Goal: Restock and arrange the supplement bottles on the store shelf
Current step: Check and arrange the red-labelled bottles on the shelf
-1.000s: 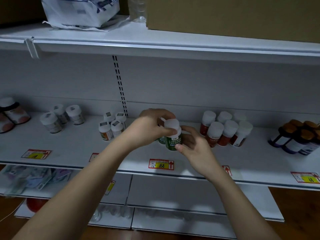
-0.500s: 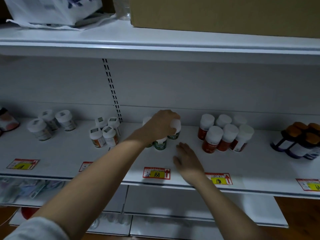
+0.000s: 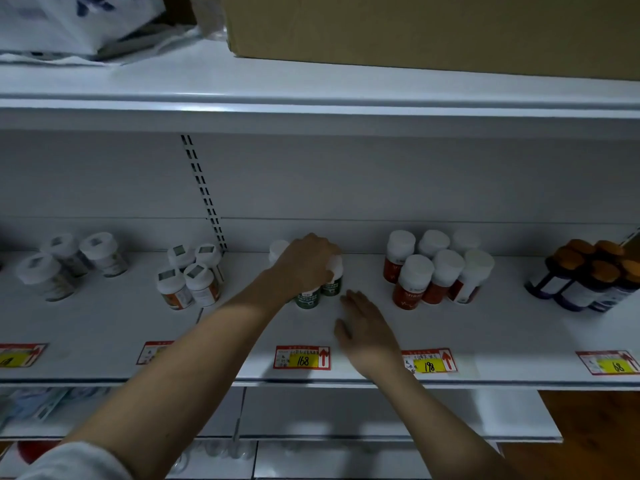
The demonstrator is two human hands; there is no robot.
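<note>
Several green-labelled bottles with white caps [image 3: 332, 284] stand in a small cluster on the white middle shelf [image 3: 485, 327], above a 168 price tag [image 3: 302, 357]. My left hand [image 3: 304, 263] lies over the cluster from above, its fingers curled round the cap of the rightmost green bottle. Another white cap [image 3: 278, 248] shows behind the hand. My right hand [image 3: 363, 327] rests flat on the shelf just right of and in front of the cluster, fingers straight, holding nothing.
Red-labelled bottles [image 3: 436, 271] stand to the right and dark bottles with orange caps [image 3: 588, 278] at the far right. Two groups of white bottles [image 3: 190, 275] sit to the left. A cardboard box [image 3: 433, 29] and a plastic bag [image 3: 69, 22] lie on the top shelf.
The green bottle I held in both hands went down onto the shelf among the others. My right hand let go and dropped flat onto the shelf. The left hand stays on the caps.
</note>
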